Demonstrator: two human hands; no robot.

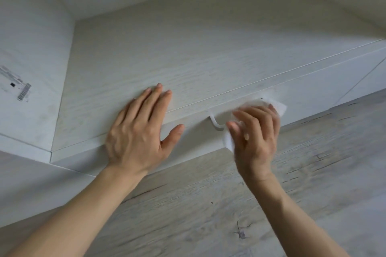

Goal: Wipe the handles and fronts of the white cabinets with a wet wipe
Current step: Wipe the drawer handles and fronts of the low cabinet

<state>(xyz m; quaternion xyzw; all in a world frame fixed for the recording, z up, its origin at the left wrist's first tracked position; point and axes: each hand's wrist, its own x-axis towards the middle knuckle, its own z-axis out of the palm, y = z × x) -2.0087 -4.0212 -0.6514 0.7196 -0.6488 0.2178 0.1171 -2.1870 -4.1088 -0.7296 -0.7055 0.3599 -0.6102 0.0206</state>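
I look steeply down on a low white cabinet (188,52) with a wood-grain top. Its narrow front (196,135) faces the floor side and carries a white curved handle (215,124). My left hand (140,131) lies flat on the top near the front edge, fingers spread, thumb hanging over the front. My right hand (254,137) holds a white wet wipe (275,105) wrapped over the right part of the handle. Only the handle's left end shows; the rest is hidden by my fingers and the wipe.
A white side panel (31,69) rises at the left and bears a barcode sticker (23,92). Pale wood-look flooring (250,204) fills the lower half. A seam in the cabinet front (363,79) marks another door further right.
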